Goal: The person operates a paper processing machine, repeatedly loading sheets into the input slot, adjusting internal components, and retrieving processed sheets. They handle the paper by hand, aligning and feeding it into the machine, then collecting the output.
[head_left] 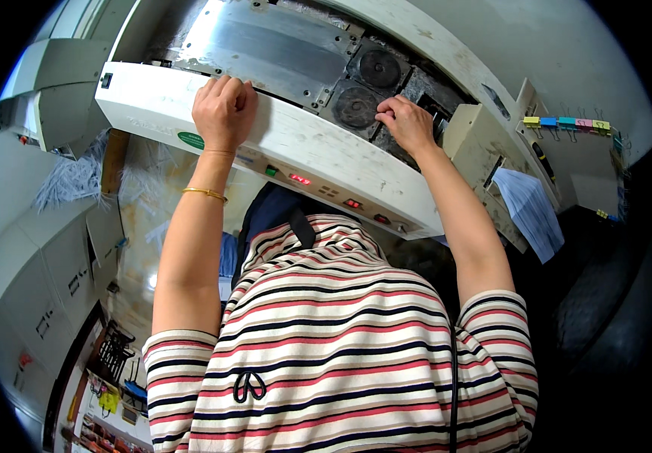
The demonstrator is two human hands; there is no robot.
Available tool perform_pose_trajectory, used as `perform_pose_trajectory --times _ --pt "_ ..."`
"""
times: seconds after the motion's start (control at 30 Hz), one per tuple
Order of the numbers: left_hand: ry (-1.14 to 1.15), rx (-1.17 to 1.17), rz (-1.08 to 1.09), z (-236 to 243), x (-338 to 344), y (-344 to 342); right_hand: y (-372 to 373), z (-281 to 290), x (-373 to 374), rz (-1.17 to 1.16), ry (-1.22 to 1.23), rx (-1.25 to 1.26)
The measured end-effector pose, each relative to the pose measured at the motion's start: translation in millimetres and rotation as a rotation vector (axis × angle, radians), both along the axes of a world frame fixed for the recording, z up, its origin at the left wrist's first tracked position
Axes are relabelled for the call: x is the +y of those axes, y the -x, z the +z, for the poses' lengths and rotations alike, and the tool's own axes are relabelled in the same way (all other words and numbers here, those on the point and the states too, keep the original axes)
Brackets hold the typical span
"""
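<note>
In front of me a white machine (311,143) has its top uncovered. Inside it lie a flat metal plate (273,57) and, to the right of the plate, two dark round discs (355,107). My left hand (224,109) is closed in a loose fist over the machine's front edge, beside the plate. What its fingers hold, if anything, is hidden. My right hand (407,122) reaches over the right part of the opening, next to the nearer disc. Its thumb and fingertips are pinched together, and anything between them is too small to make out.
The front panel carries a lit red display (299,179) and a green switch (271,171). A blue face mask (526,208) hangs on the machine's right side, near a row of coloured binder clips (568,123). Shredded paper strips (80,174) hang at left, above grey cabinets (58,275).
</note>
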State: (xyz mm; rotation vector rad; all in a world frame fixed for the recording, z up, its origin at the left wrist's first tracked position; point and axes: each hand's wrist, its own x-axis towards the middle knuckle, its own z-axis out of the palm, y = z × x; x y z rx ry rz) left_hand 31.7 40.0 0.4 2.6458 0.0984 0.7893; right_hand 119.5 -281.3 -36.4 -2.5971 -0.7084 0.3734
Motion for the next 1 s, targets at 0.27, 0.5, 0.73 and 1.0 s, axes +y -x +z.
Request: perform_pose_trajectory --times 0.27,0.5,0.73,1.0 --pt "-0.019 0.006 0.009 0.5 -1.3 1.0 -3.7 3.3 5.1 -0.055 0.036 0.08" --pt "-0.002 -0.005 -0.017 0.3 -0.3 0.1 -4.2 -3.2 1.6 -0.094 0.001 0.09" --pt "0.03 -0.022 -0.035 0.1 -0.9 0.1 -3.6 0.4 2.5 -0.074 0.048 0.081" --pt "0.005 0.004 -0.016 -1.6 1.1 1.8 -1.3 -0.1 9.7 -0.071 0.093 -0.001"
